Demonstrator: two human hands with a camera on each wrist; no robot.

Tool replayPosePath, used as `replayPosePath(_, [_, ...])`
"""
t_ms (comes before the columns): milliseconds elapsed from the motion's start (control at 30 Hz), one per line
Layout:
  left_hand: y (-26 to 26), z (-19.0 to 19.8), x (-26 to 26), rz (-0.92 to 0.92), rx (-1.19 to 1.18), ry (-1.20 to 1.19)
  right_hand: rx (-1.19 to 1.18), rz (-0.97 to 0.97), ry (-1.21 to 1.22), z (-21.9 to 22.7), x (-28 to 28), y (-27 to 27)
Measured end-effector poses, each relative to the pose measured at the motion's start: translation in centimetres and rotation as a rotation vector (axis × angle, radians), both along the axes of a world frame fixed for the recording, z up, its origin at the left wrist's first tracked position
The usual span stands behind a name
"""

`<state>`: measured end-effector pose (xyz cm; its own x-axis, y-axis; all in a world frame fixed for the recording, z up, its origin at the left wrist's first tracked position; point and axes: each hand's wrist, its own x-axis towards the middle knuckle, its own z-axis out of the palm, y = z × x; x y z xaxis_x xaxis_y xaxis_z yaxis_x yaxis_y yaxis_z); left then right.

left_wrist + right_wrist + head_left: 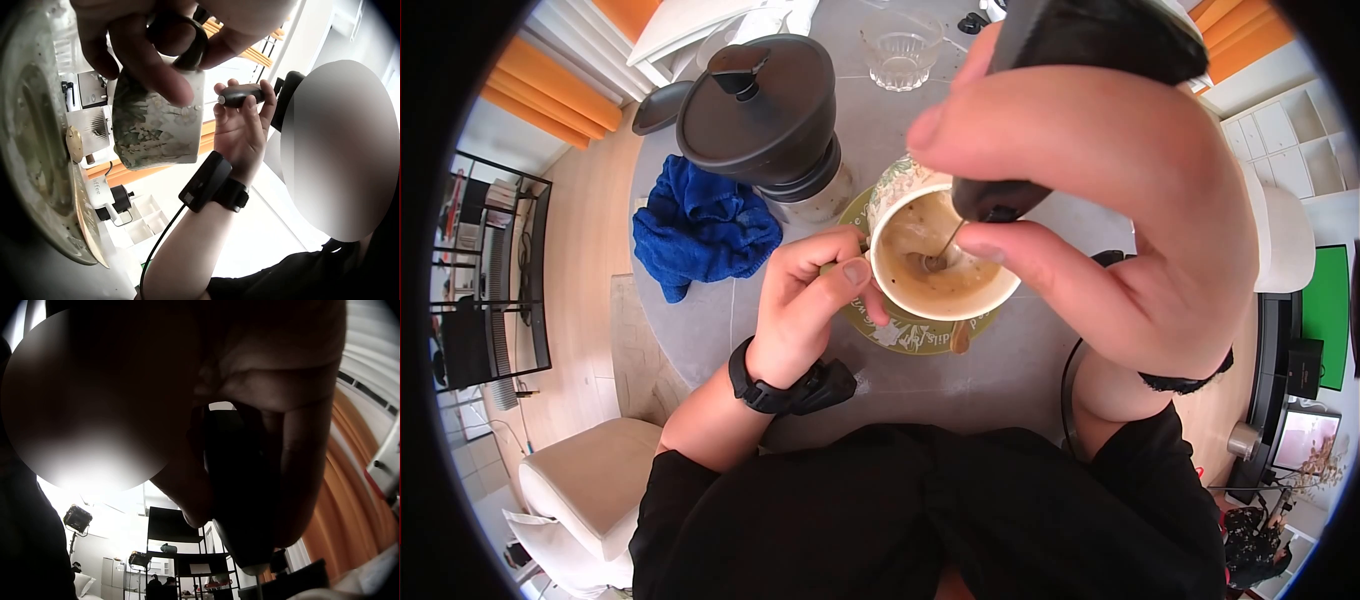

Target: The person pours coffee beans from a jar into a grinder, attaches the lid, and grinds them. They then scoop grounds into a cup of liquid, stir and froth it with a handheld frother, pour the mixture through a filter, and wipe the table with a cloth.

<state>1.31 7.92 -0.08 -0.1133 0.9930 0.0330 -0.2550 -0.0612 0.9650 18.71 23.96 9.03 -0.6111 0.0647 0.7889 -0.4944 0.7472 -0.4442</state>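
My left hand (815,295) grips the handle of a floral cup (159,128). In the left wrist view, the cup is held up off the green plate (37,187). A light brown, frothy drink (920,285) fills part of it. With thumb and fingers, my right hand (1140,200) holds a dark handheld milk frother (240,95) over the cup. The frother's thin wire shaft (951,238) reaches down into the drink, which shows a swirl around it; its tip is hidden. On the plate lies a spoon (75,144), partly covered by the cup in the head view.
A black coffee grinder (760,125) stands behind my left hand, beside a crumpled blue cloth (700,225). Farther back is a clear glass (902,55). A beige chair (590,480) stands at the lower left, past the grey table's (700,335) edge.
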Motion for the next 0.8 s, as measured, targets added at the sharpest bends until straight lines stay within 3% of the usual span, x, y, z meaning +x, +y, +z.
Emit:
replayPosePath(100, [0.0, -0.1, -0.1, -0.010, -0.006, -0.034, -0.031, 0.013, 0.023, 0.1, 0.2, 0.2])
replayPosePath(200, [-0.1, -0.1, -0.1, -0.017, -0.010, -0.076, 0.154, -0.029, -0.119, 1.7, 1.0, 0.4])
replayPosePath(267, [0.0, -0.3, 0.0, -0.021, -0.015, -0.095, 0.162, -0.177, -0.388, 4.3, 1.6, -1.1])
replayPosePath(367, [0.0, -0.6, 0.2, -0.011, 0.050, -0.145, 0.310, -0.077, -0.435, 5.9, 1.4, -0.5])
replayPosePath(500, [-0.1, -0.4, 0.3, -0.041, 0.037, -0.223, 0.396, -0.086, -0.317, 6.1, 0.8, -0.5])
replayPosePath(800, [-0.1, -0.6, 0.2, -0.055, 0.024, -0.281, 0.212, -0.117, -0.175, 5.5, 0.5, -1.3])
